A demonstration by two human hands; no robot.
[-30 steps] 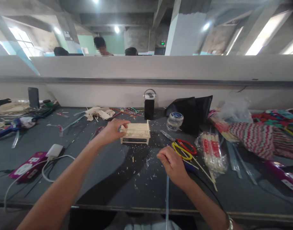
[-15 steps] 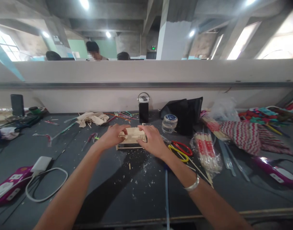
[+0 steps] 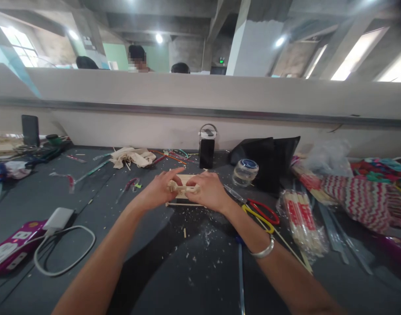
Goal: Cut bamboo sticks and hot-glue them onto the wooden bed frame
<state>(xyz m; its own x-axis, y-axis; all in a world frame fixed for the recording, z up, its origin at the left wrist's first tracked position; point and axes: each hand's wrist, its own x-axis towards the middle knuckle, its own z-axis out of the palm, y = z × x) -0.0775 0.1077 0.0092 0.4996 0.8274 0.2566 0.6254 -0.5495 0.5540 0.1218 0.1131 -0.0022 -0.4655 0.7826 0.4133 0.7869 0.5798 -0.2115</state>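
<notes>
In the middle of the frame the small wooden model (image 3: 184,189) lies with its long axis left to right between both hands, the left hand (image 3: 157,190) closing its fingers on the left end and the right hand (image 3: 209,190) on the right end, just above the dark surface (image 3: 174,271).

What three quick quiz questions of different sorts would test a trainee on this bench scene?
1. True or false: both hands grip the small wooden stick model.
2. Which lies nearest the right hand? A) scissors B) white charger C) striped knitted cloth
3. What stands upright behind the model, by the partition?

Key: 1 true, the left hand too. 2 A. 3 A black bottle with a white lid.
</notes>
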